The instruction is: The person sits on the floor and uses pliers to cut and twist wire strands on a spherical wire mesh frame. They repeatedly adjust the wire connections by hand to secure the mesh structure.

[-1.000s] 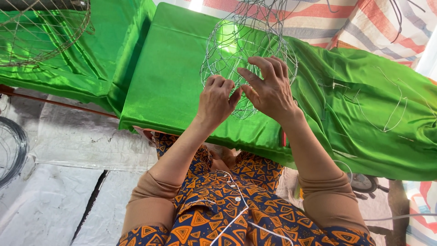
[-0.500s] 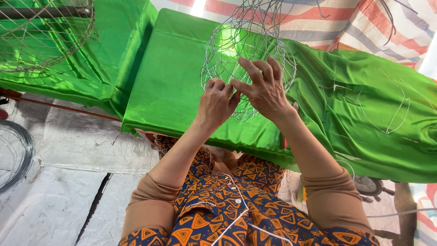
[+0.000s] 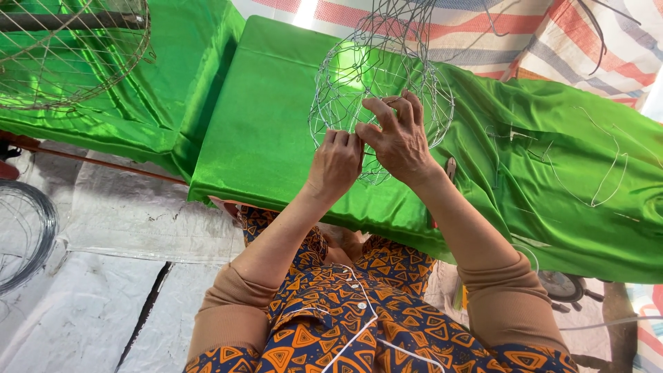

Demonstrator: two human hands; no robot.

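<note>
**Hands close in on the wire cage**

Both hands have drawn closer together over the last second, and they now meet at the near side of the round wire frame (image 3: 381,103). On the left hand (image 3: 337,164), the fingers (image 3: 338,138) are curled tight together and pinched on a strand at the frame's lower part. Beside it, the right hand (image 3: 399,141) touches it at the knuckles; its fingers are bent and slightly apart, the thumb and forefinger nipping the wire while the others arch over the mesh.

The frame stands on a surface draped in shiny green cloth (image 3: 269,138), near its middle and well back from the near edge, which drops away just above the person's lap. To the left of the frame the cloth runs flat; to the right lie bent lengths of loose wire (image 3: 608,173). A second, larger wire basket (image 3: 76,48) sits at the far left, well apart. A coil of wire (image 3: 27,235) lies on the floor at the left.

The frame itself is thin, silvery, woven in open loops into a globe shape, with stray ends rising from its top.
</note>
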